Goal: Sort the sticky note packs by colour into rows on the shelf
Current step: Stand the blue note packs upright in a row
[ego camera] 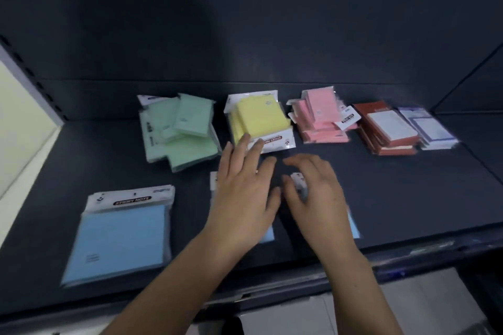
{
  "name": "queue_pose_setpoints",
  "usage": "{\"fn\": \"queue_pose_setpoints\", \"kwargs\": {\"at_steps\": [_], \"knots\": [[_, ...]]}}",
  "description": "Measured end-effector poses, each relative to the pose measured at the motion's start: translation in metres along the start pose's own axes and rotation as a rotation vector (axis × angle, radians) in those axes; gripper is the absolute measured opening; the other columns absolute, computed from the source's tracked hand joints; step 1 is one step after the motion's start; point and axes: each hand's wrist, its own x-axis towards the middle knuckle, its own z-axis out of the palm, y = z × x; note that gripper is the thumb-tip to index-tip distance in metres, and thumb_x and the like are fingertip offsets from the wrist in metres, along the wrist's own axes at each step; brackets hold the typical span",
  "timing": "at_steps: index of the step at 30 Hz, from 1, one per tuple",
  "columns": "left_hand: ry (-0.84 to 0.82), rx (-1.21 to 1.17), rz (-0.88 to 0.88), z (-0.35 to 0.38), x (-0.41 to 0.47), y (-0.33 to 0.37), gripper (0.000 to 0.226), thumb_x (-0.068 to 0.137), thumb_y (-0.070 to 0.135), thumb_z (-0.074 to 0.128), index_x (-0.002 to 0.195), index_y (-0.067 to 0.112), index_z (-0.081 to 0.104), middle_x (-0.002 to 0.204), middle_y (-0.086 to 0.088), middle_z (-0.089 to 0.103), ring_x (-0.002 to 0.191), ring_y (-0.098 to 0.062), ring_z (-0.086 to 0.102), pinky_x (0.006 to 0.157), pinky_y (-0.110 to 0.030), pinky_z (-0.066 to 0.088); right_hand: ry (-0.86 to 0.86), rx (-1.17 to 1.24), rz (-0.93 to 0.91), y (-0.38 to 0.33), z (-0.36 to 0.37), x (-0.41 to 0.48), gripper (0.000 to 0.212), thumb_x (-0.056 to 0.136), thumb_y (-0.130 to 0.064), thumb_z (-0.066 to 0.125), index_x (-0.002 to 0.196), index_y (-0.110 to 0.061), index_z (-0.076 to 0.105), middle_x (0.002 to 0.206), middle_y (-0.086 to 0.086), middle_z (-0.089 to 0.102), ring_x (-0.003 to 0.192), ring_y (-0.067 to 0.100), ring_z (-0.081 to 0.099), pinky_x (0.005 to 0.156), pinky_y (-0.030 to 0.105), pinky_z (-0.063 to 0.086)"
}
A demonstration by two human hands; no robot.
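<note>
Dark shelf (408,198) carries blue packs (119,234) at seven o'clock and under both hands. Your left hand (245,198) is spread flat; your right hand (318,198) curls, grip unclear in blur. Slide them level into one row.

Both bare forearms reach in from the near edge.
The left hand (245,193) lies palm down, fingers straight and spread toward the far side; the right hand (318,196), just beside it, curls its fingers downward, blurred.
</note>
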Motion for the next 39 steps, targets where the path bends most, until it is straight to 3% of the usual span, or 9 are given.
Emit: {"fn": "queue_pose_setpoints", "kwargs": {"at_steps": [7, 12, 17, 19, 21, 25, 31, 36, 39], "knots": [[0.027, 0.217, -0.214, -0.067, -0.066, -0.101, 0.045, 0.079, 0.037, 0.039, 0.104, 0.01, 0.066, 0.114, -0.01, 0.063, 0.119, -0.034, 0.052, 0.103, -0.048, 0.023, -0.337, 0.04, -0.301, -0.099, 0.052, 0.006, 0.031, 0.088, -0.025, 0.051, 0.117, -0.017, 0.058, 0.113, -0.002, 0.061, 0.104, 0.014, 0.052, 0.086, 0.022, 0.039], [-0.111, 0.284, -0.454, -0.084, -0.131, -0.15, 0.053, 0.078, 0.046, 0.036, 0.099, 0.011, 0.068, 0.108, -0.01, 0.067, 0.108, -0.033, 0.061, 0.097, -0.043, 0.025, -0.534, -0.02, -0.211, -0.137, 0.075, -0.013, 0.045, 0.096, -0.036, 0.042, 0.139, -0.024, 0.035, 0.137, -0.008, 0.043, 0.125, 0.012, 0.036, 0.1, 0.022, 0.029], [-0.208, 0.198, -0.533, -0.075, -0.157, -0.161, 0.061, 0.087, 0.053, 0.028, 0.088, 0.009, 0.07, 0.109, -0.012, 0.068, 0.107, -0.032, 0.062, 0.097, -0.041, 0.031, -0.435, -0.134, -0.048, -0.147, 0.091, -0.034, 0.047, 0.094, -0.04, 0.044, 0.136, -0.02, 0.036, 0.138, -0.002, 0.041, 0.124, 0.018, 0.034, 0.101, 0.028, 0.031], [-0.167, 0.078, -0.526, -0.071, -0.158, -0.159, 0.066, 0.086, 0.056, 0.024, 0.102, 0.009, 0.068, 0.121, -0.011, 0.062, 0.118, -0.031, 0.055, 0.102, -0.042, 0.038, -0.447, -0.158, -0.011, -0.147, 0.092, -0.039, 0.048, 0.095, -0.043, 0.038, 0.138, -0.024, 0.029, 0.137, -0.006, 0.04, 0.123, 0.015, 0.032, 0.1, 0.026, 0.03], [-0.133, -0.076, -0.538, -0.068, -0.155, -0.154, 0.072, 0.081, 0.062, 0.023, 0.125, 0.014, 0.055, 0.143, -0.003, 0.042, 0.135, -0.022, 0.034, 0.111, -0.036, 0.026, -0.447, -0.089, 0.025, -0.148, 0.093, -0.042, 0.045, 0.095, -0.039, 0.042, 0.136, -0.025, 0.031, 0.133, -0.008, 0.041, 0.12, 0.013, 0.033, 0.097, 0.023, 0.029], [-0.002, -0.304, -0.617, -0.064, -0.147, -0.147, 0.054, 0.088, 0.039, 0.055, 0.134, 0.015, 0.042, 0.149, 0.005, 0.025, 0.138, -0.011, 0.017, 0.114, -0.025, 0.015, -0.435, 0.244, 0.245, -0.149, 0.099, -0.042, 0.036, 0.089, -0.024, 0.056, 0.123, -0.029, 0.045, 0.114, -0.009, 0.051, 0.106, 0.012, 0.046, 0.092, 0.025, 0.039], [0.061, -0.412, -0.68, -0.066, -0.143, -0.153, 0.047, 0.083, 0.027, 0.064, 0.125, 0.016, 0.045, 0.131, 0.007, 0.04, 0.123, -0.011, 0.03, 0.102, -0.024, 0.026, -0.271, 0.61, 0.43, -0.149, 0.116, -0.045, 0.037, 0.083, -0.002, 0.061, 0.101, -0.034, 0.057, 0.11, -0.007, 0.06, 0.105, 0.008, 0.056, 0.097, 0.039, 0.046], [0.124, -0.653, -0.732, -0.078, -0.144, -0.167, 0.04, 0.081, 0.015, 0.067, 0.11, 0.028, 0.043, 0.106, 0.012, 0.056, 0.1, -0.01, 0.055, 0.078, -0.021, 0.043, -0.177, 0.638, 0.282, -0.165, 0.124, -0.038, 0.038, 0.078, 0.007, 0.063, 0.093, -0.029, 0.061, 0.11, -0.016, 0.052, 0.102, 0.001, 0.053, 0.093, 0.019, 0.041], [0.23, -0.719, -0.709, -0.081, -0.133, -0.189, 0.054, 0.081, 0.006, 0.067, 0.12, 0.028, 0.037, 0.105, 0.02, 0.055, 0.095, -0.006, 0.059, 0.077, -0.019, 0.047, -0.17, 0.637, 0.172, -0.177, 0.14, -0.02, 0.04, 0.079, 0.008, 0.061, 0.093, -0.029, 0.059, 0.117, -0.014, 0.049, 0.088, -0.002, 0.053, 0.078, 0.007, 0.038]]}}
